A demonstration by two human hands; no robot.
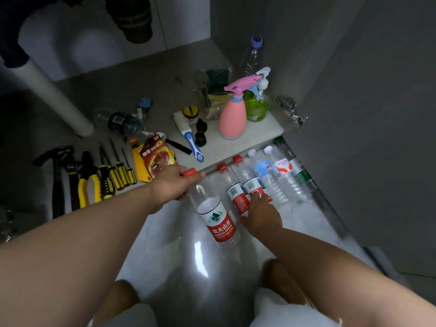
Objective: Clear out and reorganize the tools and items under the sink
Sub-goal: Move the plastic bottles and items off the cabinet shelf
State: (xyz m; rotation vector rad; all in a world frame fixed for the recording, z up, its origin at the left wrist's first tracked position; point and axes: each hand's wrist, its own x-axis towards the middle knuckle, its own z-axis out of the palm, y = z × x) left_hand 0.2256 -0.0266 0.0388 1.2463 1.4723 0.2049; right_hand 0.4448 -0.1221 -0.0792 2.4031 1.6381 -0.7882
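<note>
Left hand [172,182] grips the NONGFU SPRING bottle [217,223]; right hand [262,213] touches a red-labelled bottle [250,184].

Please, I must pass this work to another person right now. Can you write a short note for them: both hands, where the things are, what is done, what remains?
Left hand: grips the neck of a red-capped water bottle, beside the bottle row.
Right hand: on the red-label bottles of the bottle row; grip unclear.
Done: hammer, pliers and screwdrivers lie lined up on the cabinet floor, left side; pink spray bottle stands at right; bottles lie side by side below the cabinet edge.
Left: add the held bottle to the row; sort the brush and red packet.
</note>
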